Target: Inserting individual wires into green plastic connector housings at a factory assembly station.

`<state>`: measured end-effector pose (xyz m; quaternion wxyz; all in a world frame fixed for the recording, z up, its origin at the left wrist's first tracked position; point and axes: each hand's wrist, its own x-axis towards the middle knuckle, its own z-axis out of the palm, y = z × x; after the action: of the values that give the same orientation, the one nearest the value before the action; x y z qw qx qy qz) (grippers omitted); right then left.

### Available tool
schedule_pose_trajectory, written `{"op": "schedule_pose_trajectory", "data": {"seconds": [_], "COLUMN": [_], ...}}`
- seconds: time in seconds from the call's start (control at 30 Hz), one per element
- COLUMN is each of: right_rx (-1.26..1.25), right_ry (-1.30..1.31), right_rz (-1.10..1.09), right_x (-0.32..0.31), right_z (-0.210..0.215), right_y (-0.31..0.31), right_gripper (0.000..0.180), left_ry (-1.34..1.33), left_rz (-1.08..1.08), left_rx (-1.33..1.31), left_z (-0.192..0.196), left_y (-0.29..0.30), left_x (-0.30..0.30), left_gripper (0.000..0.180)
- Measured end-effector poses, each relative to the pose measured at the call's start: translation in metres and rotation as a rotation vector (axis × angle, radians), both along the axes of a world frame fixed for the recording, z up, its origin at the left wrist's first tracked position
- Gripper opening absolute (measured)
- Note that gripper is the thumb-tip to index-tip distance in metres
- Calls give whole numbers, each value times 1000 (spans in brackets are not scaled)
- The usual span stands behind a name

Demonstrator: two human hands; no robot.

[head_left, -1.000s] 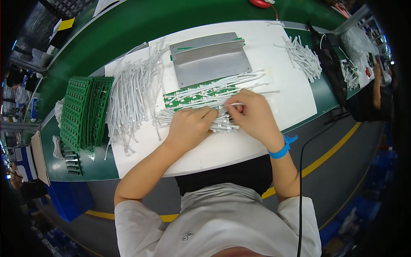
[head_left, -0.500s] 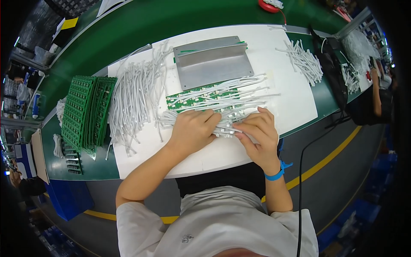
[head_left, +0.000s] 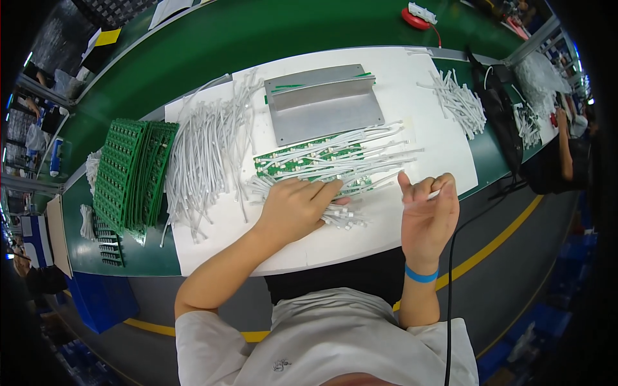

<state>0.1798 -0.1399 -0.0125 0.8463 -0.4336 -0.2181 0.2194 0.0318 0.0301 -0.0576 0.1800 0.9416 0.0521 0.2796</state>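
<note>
My left hand (head_left: pixel 293 209) is closed around a bundle of white cables (head_left: pixel 346 219), whose connector ends stick out to the right of the fingers. Just beyond it lies a green circuit board (head_left: pixel 269 165) with several white cables laid across it, their ends running off to the right. My right hand (head_left: pixel 430 215), with a blue band at the wrist, is raised over the right front of the white sheet, palm turned up. Its fingertips pinch a short white piece (head_left: pixel 433 195) that looks like a cable end; most of it is hidden by the fingers.
A grey metal plate with an upright ridge (head_left: pixel 328 119) lies behind the board. Left of it spread many loose white cables (head_left: pixel 203 154), then stacked green circuit boards (head_left: pixel 122 174). Another cable pile (head_left: pixel 460 106) lies at right. A black cord (head_left: pixel 452 289) hangs at the front right.
My right hand has moved away from the bundle, to the right and up, with its palm turning upward. My left hand has stayed on the bundle of cables.
</note>
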Motion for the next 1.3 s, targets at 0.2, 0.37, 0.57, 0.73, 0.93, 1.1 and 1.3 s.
{"op": "schedule_pose_trajectory", "data": {"seconds": [0.2,0.37,0.57,0.73,0.93,1.1,1.3], "right_rx": [-385,-751,-867,-894,-898,-916,-912], "right_ry": [-103,-687,-690,-732,-776,-812,-778], "right_rz": [127,158,302,265,317,289,319], "right_x": [20,18,12,21,25,23,24], "right_z": [1,-14,-3,-11,-13,-17,-19], "right_y": [-13,0,9,19,33,37,37], "right_gripper": [29,20,9,8,8,6,8], "left_ry": [107,20,-13,14,84,93,113], "left_rz": [-18,-73,3,15,19,67,-44], "left_rx": [75,148,156,76,69,-14,54], "left_z": [11,11,4,2,6,5,4], "left_y": [-1,1,-5,-2,1,2,5], "left_x": [0,2,5,2,-2,-1,0], "left_gripper": [47,22,16,23,38,44,37]}}
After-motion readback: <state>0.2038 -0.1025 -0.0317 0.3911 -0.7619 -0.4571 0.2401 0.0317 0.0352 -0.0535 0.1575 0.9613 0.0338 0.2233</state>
